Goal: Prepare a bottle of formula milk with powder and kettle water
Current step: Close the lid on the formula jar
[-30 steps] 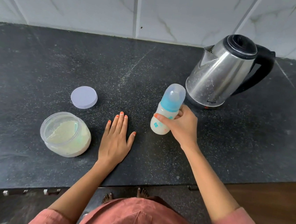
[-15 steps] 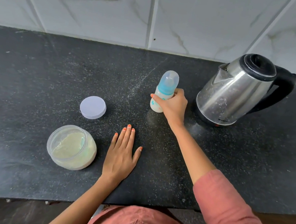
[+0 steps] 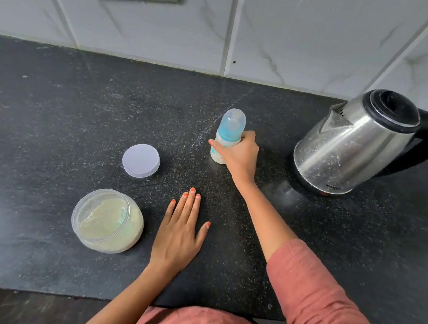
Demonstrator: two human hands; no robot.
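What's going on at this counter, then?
A person is making baby formula. Their right hand grips a capped baby bottle, which seems to stand upright on the dark counter, left of a steel kettle. Their left hand lies flat on the counter beside an open tub of powder. The tub's lid lies apart, farther back.

Right hand (image 3: 240,156) on bottle (image 3: 226,139): kettle (image 3: 354,150) near on its right, wall (image 3: 273,36) beyond. Left hand (image 3: 178,234) flat; jar (image 3: 107,220) just to its left, lid (image 3: 141,160) ahead-left. Open counter (image 3: 40,117) between the hands and far left.
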